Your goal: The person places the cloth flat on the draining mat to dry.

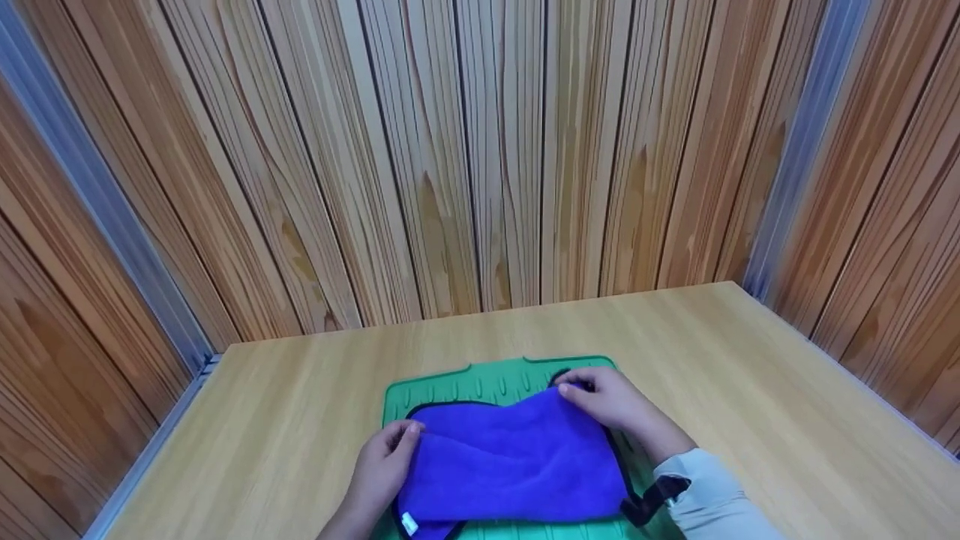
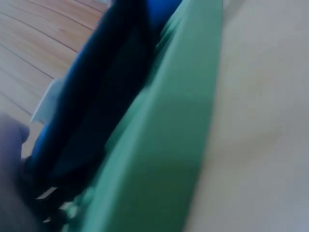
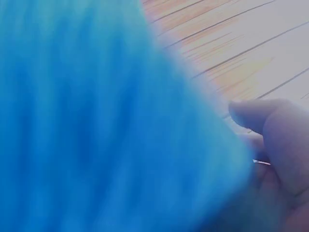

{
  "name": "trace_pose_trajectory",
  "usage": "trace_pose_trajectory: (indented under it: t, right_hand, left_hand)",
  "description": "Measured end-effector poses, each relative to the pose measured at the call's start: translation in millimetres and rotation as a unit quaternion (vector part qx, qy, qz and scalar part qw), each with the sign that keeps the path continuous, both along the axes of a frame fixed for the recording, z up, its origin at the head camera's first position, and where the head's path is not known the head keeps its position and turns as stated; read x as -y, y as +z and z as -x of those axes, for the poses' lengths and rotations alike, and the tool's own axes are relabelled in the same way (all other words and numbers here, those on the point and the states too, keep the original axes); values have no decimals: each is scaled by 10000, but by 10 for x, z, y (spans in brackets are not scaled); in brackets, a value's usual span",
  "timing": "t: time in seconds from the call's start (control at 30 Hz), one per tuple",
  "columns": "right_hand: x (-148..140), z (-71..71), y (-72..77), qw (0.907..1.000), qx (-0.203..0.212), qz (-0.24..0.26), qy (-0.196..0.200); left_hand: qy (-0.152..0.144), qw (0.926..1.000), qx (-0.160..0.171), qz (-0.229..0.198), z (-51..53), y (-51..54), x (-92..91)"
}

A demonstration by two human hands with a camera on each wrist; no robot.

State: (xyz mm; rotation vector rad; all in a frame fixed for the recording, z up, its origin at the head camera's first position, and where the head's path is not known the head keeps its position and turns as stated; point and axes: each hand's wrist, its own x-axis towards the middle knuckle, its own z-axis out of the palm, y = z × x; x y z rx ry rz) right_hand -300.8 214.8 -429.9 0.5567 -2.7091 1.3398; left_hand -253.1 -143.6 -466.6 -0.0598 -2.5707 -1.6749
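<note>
A blue-purple cloth [image 1: 517, 465] with a black border lies spread over a green ribbed mat [image 1: 442, 386]. At its left edge my left hand [image 1: 382, 461] pinches the cloth between thumb and fingers. My right hand [image 1: 607, 401] pinches the upper right corner. A small white tag [image 1: 409, 523] shows at the lower left of the cloth. In the left wrist view the cloth's dark edge [image 2: 91, 92] stands raised beside the green mat [image 2: 164, 125], blurred. The right wrist view is mostly filled by the cloth [image 3: 106, 125], with my right hand [image 3: 285, 150] at its corner.
The mat lies on a light wooden table [image 1: 300, 397] near its front edge. Wood-panelled walls [image 1: 480, 150] rise behind and on both sides. A black strap [image 1: 652, 501] circles my right wrist over a pale sleeve [image 1: 712, 499].
</note>
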Motion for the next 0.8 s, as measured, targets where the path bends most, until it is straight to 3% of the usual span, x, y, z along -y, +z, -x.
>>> trace_pose_trajectory:
  t: [0.13,0.23,0.33,0.5,0.67,0.8]
  right_hand:
    - [21,4,82,9955,-350,662,-583]
    - [-16,9,122,9893,-330,1080,-924]
    - [-71,36,74,9922,-185,908,-838]
    - [-102,69,-60,9978,413,31,-511]
    - [-64,65,-80,9942,884,-113,-606]
    - [-73,55,-49,9933,946,-30,-669]
  left_hand:
    - [263,9969,-735,-6,-5,-21,2]
    - [310,9953,-919,-33,7,-20,9]
    - [45,9973,-721,160,39,-39,28]
    - [-642,9945,-193,804,106,-44,120]
    - [-1043,9913,114,793,193,-1,197]
    - [-1229,9858,138,1138,202,6,197]
